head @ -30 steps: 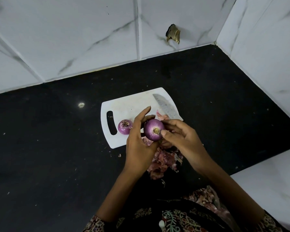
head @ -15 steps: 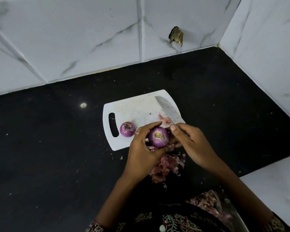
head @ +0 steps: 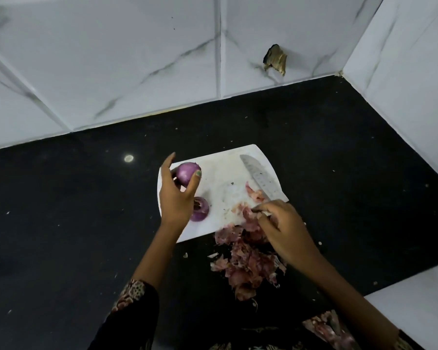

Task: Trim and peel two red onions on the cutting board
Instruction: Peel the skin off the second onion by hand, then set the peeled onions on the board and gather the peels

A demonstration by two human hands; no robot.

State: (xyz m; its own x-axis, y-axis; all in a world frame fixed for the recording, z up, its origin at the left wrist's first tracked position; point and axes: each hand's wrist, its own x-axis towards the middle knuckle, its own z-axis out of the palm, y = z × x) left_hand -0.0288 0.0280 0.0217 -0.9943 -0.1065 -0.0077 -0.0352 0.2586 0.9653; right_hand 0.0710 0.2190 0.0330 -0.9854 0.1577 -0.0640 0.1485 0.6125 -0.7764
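Note:
A white cutting board lies on the black counter. My left hand grips a peeled purple onion over the board's far left part. A second peeled onion rests on the board just below it, partly hidden by that hand. A knife lies with its blade along the board's right side; its handle is hidden under my right hand. That hand rests at the board's near right corner, fingers curled on pink onion skins; whether it grips the handle cannot be seen.
A heap of pink onion peels lies on the counter just in front of the board. White marble-look tiled walls close the back and right. A white ledge sits at the lower right.
My left hand has carried the onion from in front of the board up and left over the board. My right hand let go of it and dropped to the skins by the knife.

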